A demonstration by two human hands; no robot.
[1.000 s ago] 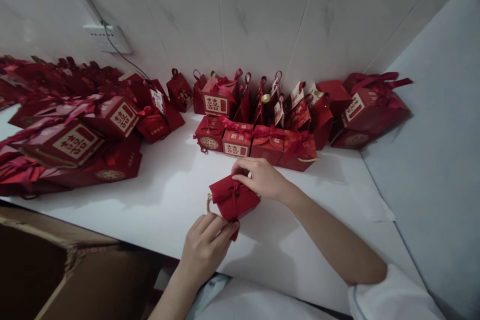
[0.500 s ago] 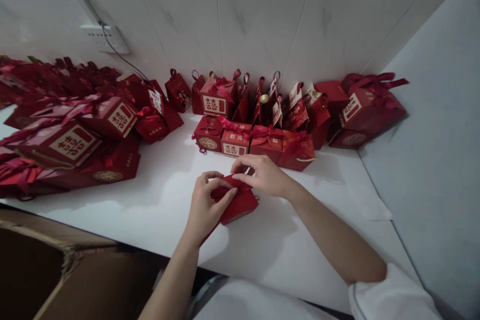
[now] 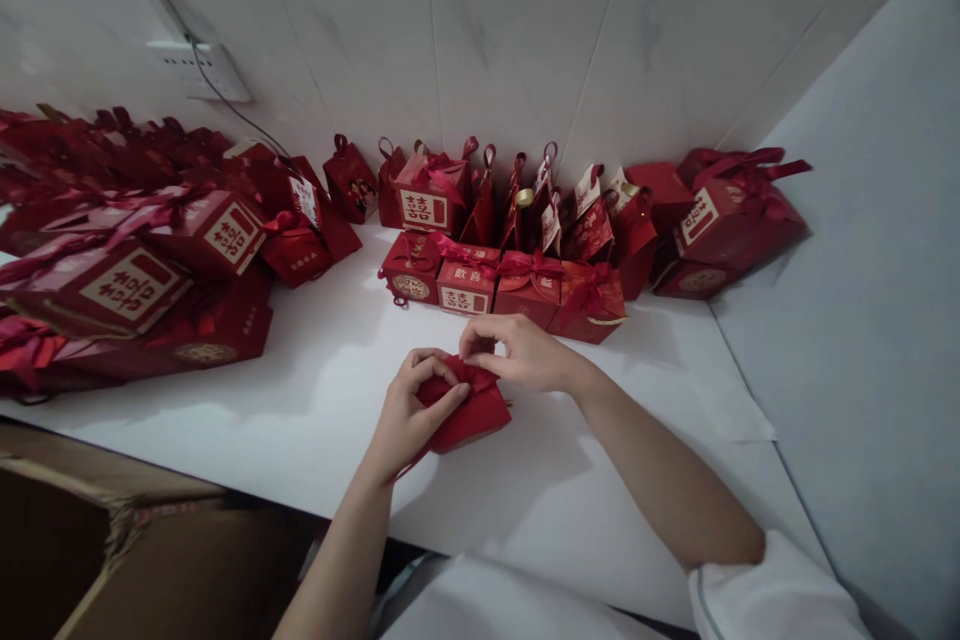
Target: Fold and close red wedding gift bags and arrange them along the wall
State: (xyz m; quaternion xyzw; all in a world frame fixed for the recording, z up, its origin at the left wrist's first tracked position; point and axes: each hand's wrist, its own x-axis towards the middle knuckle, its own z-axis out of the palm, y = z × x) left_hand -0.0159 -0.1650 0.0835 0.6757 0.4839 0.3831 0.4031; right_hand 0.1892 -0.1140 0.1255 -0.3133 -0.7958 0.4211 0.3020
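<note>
A small red gift box [image 3: 474, 420] rests on the white table in front of me, both hands over its top. My left hand [image 3: 420, 410] curls round its left side, thumb and forefinger pinched together at the red ribbon [image 3: 477, 378] on the lid. A thin red end hangs down by the left wrist. From the right, my right hand [image 3: 514, 352] comes over the far edge of the box, its fingertips pinched on the ribbon. The fingers partly hide how the ribbon is tied.
Behind the hands stand several red gift boxes [image 3: 529, 292] with bows, backed by upright ribbon-looped ones. A large pile of similar boxes [image 3: 131, 292] covers the left. An opened cardboard carton [image 3: 172, 560] sits below the table's front edge. A socket with a cable [image 3: 199, 70] is on the wall.
My fingers have shifted slightly on the lid, and the ribbon there looks more gathered. The right fingertips have closed together at the ribbon. The whole view has slid a little leftward.
</note>
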